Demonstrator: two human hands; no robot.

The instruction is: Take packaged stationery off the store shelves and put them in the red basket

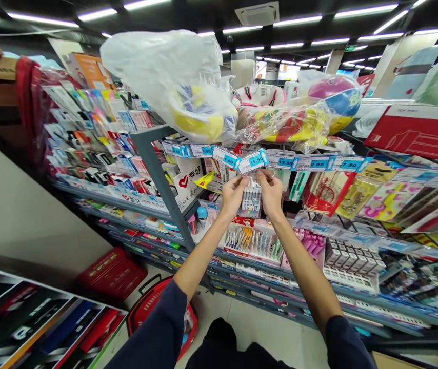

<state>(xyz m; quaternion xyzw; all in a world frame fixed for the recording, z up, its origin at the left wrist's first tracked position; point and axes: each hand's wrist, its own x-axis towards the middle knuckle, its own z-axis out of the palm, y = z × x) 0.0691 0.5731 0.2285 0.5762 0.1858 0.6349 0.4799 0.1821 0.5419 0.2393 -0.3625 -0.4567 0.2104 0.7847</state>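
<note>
My left hand (234,195) and right hand (271,192) pinched top corners of pen pack (250,201), just below 15.50 price tag (253,161).

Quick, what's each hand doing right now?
Left hand: closed, pinching the top corner of the pen packet.
Right hand: closed, pinching the same packet's other top corner.

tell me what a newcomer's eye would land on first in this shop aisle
The left hand and right hand meet at centre, fingers pinching the top of a pack of pens just under the blue price tags. Above them, bulky clear plastic bags of colourful toys crowd the top shelf. A red shopping basket sits on the floor at lower left.
</note>
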